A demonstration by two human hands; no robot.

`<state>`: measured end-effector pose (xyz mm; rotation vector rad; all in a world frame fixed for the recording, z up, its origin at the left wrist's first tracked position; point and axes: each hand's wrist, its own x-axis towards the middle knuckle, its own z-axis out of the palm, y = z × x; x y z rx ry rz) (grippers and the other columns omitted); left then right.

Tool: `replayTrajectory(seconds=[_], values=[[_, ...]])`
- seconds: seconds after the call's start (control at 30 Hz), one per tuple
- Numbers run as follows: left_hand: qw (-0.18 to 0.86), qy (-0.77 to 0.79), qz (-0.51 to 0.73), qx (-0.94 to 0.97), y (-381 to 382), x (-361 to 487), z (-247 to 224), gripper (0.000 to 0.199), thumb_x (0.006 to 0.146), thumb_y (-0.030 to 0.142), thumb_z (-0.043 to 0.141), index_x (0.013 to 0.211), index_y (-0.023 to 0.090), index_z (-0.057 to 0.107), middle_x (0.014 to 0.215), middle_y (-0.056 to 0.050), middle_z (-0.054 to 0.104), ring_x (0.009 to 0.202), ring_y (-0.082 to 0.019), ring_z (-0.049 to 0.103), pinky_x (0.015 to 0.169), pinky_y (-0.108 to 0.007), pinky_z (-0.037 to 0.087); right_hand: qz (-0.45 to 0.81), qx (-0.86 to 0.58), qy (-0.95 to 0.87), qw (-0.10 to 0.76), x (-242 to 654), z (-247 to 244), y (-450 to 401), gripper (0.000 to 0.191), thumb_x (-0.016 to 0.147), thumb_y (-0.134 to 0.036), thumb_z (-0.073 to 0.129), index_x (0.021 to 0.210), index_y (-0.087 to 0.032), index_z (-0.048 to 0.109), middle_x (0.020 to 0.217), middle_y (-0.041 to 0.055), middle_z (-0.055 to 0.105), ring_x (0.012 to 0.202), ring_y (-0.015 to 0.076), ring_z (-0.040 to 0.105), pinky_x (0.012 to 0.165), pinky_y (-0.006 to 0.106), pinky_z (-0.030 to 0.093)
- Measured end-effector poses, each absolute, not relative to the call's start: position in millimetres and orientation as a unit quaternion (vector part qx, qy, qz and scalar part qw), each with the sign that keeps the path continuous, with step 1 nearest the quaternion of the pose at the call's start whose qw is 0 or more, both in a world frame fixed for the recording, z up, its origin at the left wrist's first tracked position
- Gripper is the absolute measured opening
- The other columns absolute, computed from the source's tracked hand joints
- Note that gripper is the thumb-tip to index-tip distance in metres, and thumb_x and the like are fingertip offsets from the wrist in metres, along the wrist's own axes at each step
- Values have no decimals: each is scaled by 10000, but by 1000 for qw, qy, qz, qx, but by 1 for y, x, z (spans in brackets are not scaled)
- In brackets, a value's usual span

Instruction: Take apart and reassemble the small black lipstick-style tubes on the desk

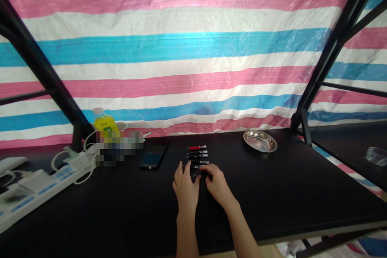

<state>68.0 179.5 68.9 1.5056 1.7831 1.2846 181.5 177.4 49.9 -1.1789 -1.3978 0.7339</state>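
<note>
The left hand, palm down and fingers spread, points to twelve o'clock; the right hand curls toward eleven, its grip unclear. From their fingertips, pens lie lined up toward twelve.

Pink, white and blue stripes cross the sheet; the surface is black (plain), the top pen red, the liquid yellow.

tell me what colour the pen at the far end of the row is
The far pen is red, with a silvery right end; the head view shows it.
</note>
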Motion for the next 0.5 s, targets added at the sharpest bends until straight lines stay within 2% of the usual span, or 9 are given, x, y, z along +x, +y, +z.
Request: replayTrajectory(seconds=[0.1, 0.23, 0.37, 0.5], values=[[239, 650, 460, 556, 180, 71, 63, 365, 641, 88, 682, 973, 228, 628, 1330, -163, 475, 1292, -352, 335, 1006, -552, 245, 304, -497, -611, 536, 182, 51, 178, 579, 543, 67, 399, 920, -248, 704, 945, 32, 631, 973, 215, 543, 907, 361, 411], [248, 646, 447, 567, 181, 71, 59, 316, 658, 90, 665, 940, 231, 649, 1295, -157, 516, 1263, -342, 387, 1021, -552, 214, 292, -508, -627, 514, 185, 51, 179, 561, 569, 58, 409, 950, -242, 692, 963, 46, 608, 954, 213, 541, 885, 365, 424], [243, 641, 440, 580, 180, 72, 59, 328, 670, 75, 644, 956, 235, 661, 1267, -146, 546, 1218, -326, 447, 1006, -510, 274, 292, -503, -629, 515, 189, 52, 179, 492, 605, 25, 463, 954, -241, 686, 974, 46, 596, 904, 196, 552, 845, 343, 445], [212, 662, 375, 613, 178, 72, 65, 378, 733, 65, 574, 1082, 203, 623, 1332, -156, 490, 1246, -306, 424, 982, -478, 332, 241, -532, -626, 518, 192, 54, 186, 355, 702, -55, 485, 957, -213, 675, 970, 60, 591, 924, 201, 549, 860, 347, 442]])
